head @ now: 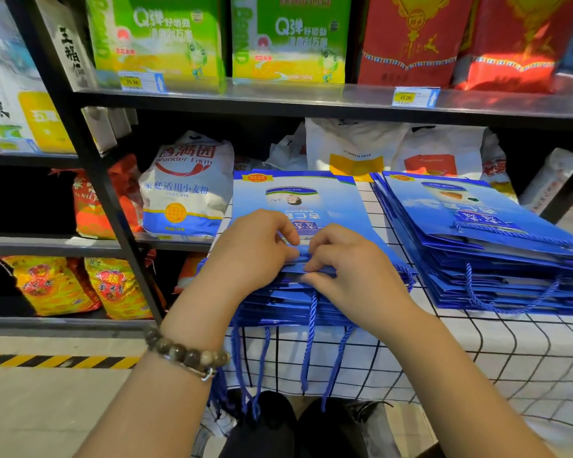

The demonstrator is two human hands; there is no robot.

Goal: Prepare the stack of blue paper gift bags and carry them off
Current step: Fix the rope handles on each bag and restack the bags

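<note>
A stack of flat blue paper gift bags [295, 193] lies on a white checked cloth, its blue cord handles [310, 338] hanging over the near edge. My left hand [248, 249], with a bead bracelet at the wrist, pinches the near edge of the top bags. My right hand [351, 262] curls its fingers round the same edge just to the right, and the fingertips of both hands meet there. A second, thicker stack of the same blue bags [477, 239] lies to the right, untouched.
The checked cloth [477, 352] covers a low table. A black metal shelf rack [113, 206] stands behind and to the left with flour and rice sacks, white bags behind the stacks. Yellow-black floor tape [57, 361] runs at left. Dark shoes show below.
</note>
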